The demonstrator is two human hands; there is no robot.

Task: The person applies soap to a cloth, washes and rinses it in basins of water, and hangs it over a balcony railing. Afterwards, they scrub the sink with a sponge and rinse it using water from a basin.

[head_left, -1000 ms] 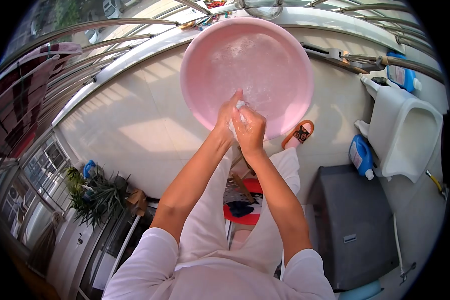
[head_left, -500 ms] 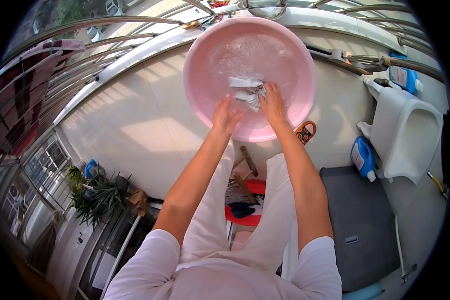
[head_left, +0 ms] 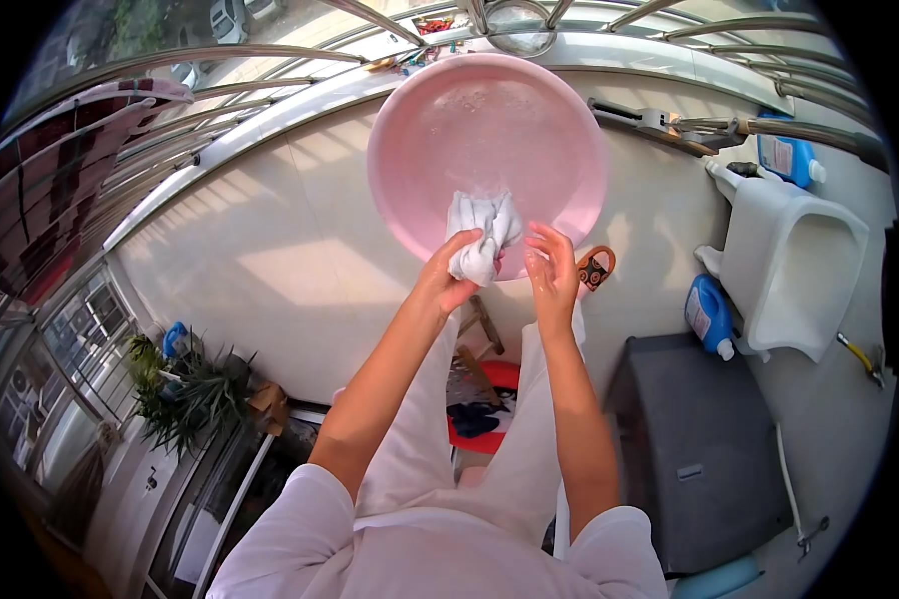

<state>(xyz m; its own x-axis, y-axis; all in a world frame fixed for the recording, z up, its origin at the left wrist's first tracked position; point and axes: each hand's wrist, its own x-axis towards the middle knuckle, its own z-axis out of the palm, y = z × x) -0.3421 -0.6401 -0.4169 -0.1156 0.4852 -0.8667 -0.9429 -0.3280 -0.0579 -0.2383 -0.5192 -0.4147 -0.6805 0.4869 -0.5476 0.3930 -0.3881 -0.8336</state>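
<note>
A bunched, wet white cloth [head_left: 484, 225] is gripped by my left hand [head_left: 451, 272] above the near edge of the pink basin [head_left: 388, 190]. Its exact kind cannot be made out from the folds. Just right of the cloth, my right hand [head_left: 552, 268] is raised with fingers apart and bent, holding nothing. Soapy water [head_left: 499, 135] with some foam fills the bottom of the basin.
A patterned slipper [head_left: 596, 268] lies right of the basin. Farther right are a blue detergent bottle [head_left: 709, 314], a white plastic washboard-like piece [head_left: 794, 260] and a dark grey box [head_left: 699, 449]. Metal railings run behind. Potted plants [head_left: 195, 384] stand at left.
The white cloth has come up out of the water toward me, now in my left hand. My right hand has let go of it and moved back. The view has shifted slightly.
</note>
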